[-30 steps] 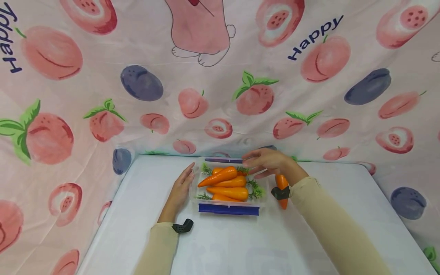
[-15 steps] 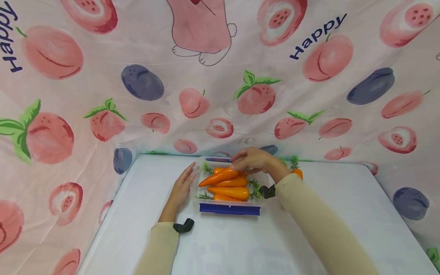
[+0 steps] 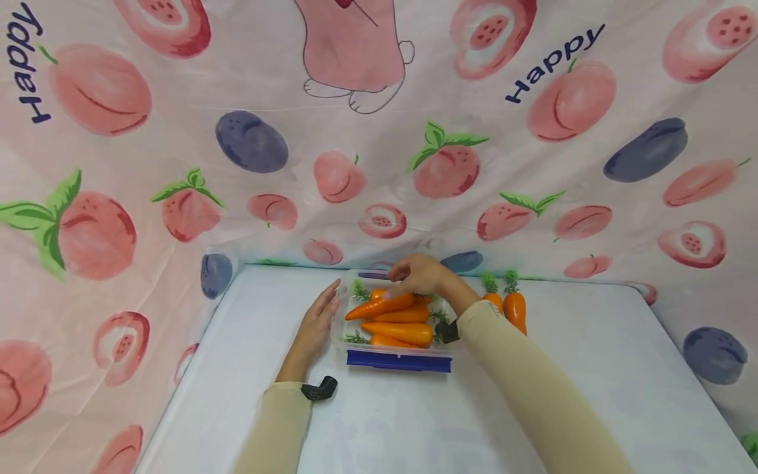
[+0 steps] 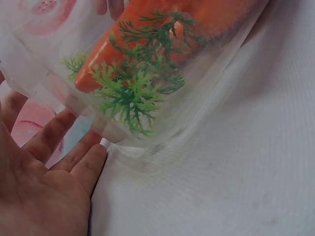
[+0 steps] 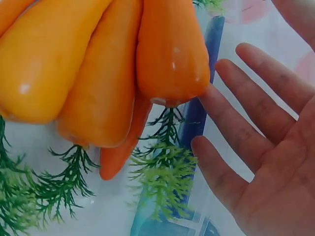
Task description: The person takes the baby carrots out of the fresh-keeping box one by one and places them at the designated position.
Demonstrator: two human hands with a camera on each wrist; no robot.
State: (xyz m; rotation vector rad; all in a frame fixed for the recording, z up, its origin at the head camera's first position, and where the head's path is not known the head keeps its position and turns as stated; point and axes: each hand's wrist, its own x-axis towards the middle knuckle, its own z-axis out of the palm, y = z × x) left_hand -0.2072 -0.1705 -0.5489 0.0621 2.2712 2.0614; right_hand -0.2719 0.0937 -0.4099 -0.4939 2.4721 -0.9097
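Note:
A clear plastic box (image 3: 339,329) with blue side flaps holds several orange toy carrots (image 3: 397,332) with green leafy tops. My left hand (image 3: 310,332) lies along the box's left side, its straight fingertips at the clear wall in the left wrist view. Over the far part of the box is my right hand (image 3: 420,275), its thumb extended across the topmost carrot (image 3: 370,309). In the right wrist view, the fingers (image 5: 241,132) are spread and nearly straight, one fingertip right at the side of the nearest carrot (image 5: 172,54). The right hand hides part of the box's back edge.
Two more carrots (image 3: 515,313) lie on the white table (image 3: 580,368) right of the box, partly covered by the right sleeve. A blue flap (image 3: 399,361) hangs out along the box's front. A fruit-print cloth (image 3: 379,158) rises behind the table.
My right hand has moved left from the box's right side to above the top carrot. The two carrots at the right have come into fuller view. My left hand stays at the box.

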